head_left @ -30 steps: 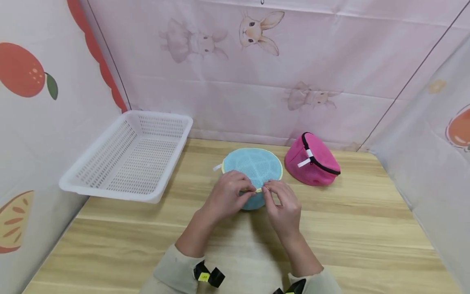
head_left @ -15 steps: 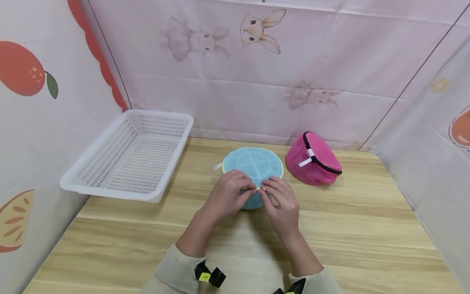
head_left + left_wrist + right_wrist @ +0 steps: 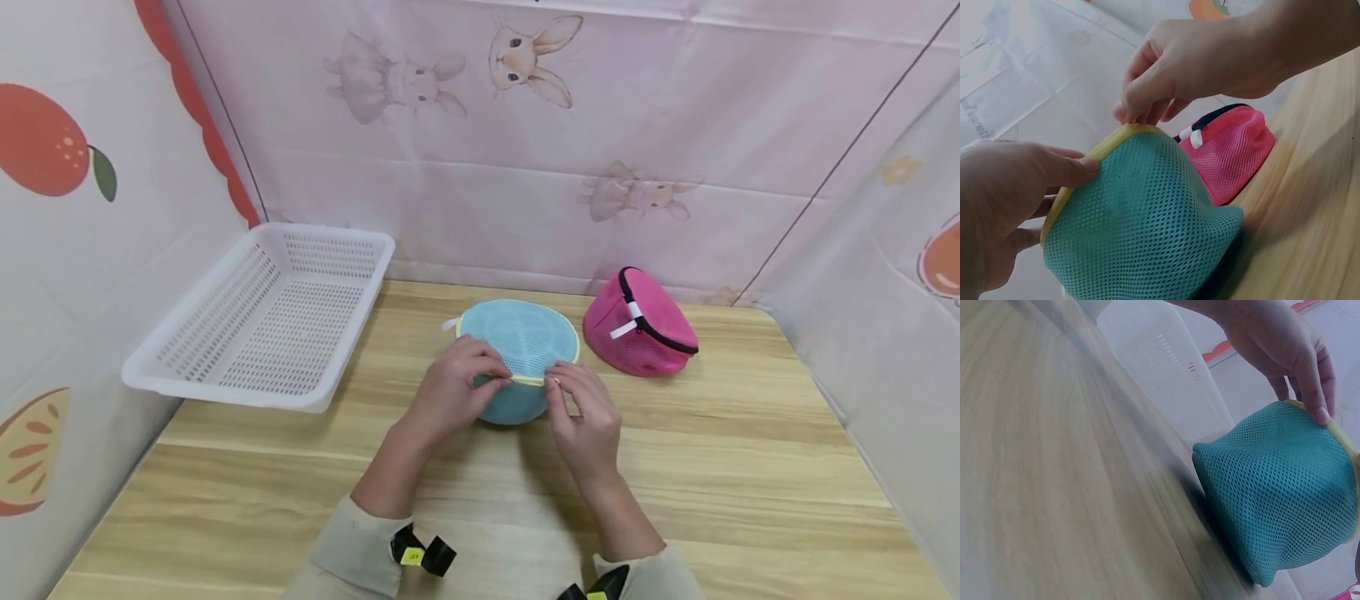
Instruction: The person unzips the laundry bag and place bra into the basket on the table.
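Observation:
A light blue mesh laundry bag [image 3: 517,404] with yellow zipper trim stands on the table in front of me. My left hand [image 3: 453,379] pinches the trim at the bag's front edge, thumb on the near side in the left wrist view. A short way to the right, my right hand [image 3: 585,412] pinches the same yellow edge between thumb and fingertips; whatever small part lies under those fingertips is hidden. Between the hands a stretch of yellow trim shows. The bag's mesh side [image 3: 1279,487] bulges out below the left hand in the right wrist view.
Right of the blue bag stands a pink mesh bag [image 3: 637,325] with a black zipper and white tab. A white slotted plastic basket [image 3: 322,400] sits at the back left of the wooden table [image 3: 735,467]. A printed pink cloth wall [image 3: 480,200] rises behind.
The hands have drawn apart along the bag's front edge: the left has shifted left and slightly away, the right a little to the right. More yellow trim shows between them.

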Available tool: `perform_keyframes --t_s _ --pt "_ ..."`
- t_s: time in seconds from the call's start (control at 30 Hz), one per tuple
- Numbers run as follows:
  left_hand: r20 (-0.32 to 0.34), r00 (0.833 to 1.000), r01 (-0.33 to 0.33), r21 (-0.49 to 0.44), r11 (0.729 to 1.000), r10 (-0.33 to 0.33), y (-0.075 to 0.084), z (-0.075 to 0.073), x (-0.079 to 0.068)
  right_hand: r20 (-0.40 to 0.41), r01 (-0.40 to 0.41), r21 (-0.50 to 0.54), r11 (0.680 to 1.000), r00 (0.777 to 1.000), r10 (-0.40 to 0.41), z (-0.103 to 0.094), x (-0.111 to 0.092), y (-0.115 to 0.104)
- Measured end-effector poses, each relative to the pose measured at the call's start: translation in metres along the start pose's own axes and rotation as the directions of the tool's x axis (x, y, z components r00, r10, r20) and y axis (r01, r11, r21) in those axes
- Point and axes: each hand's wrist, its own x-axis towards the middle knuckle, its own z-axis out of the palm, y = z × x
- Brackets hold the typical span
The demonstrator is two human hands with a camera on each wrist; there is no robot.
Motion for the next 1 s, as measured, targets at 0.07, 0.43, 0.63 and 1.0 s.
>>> perform_keyframes --t_s 0.07,0.43,0.63,1.0 --pt "-0.011 1.000 0.019 0.027 0.999 -0.018 -0.002 -0.001 0.000 0.014 0.023 0.012 1.000 1.000 -0.024 0.001 -0.001 -0.001" --pt "0.017 0.994 -0.107 0.144 0.984 0.106 0.007 0.011 -0.001 0.079 0.051 0.030 0.998 0.995 -0.053 0.005 -0.006 -0.004" --pt "0.007 0.993 -0.119 0.098 0.988 0.118 0.009 0.015 -0.001 0.052 0.062 0.024 0.998 0.997 -0.064 0.005 -0.005 -0.006" --pt "0.018 0.998 -0.065 0.040 0.997 0.064 0.005 0.007 0.000 0.016 0.046 0.033 0.998 0.999 -0.047 0.004 -0.001 -0.003"
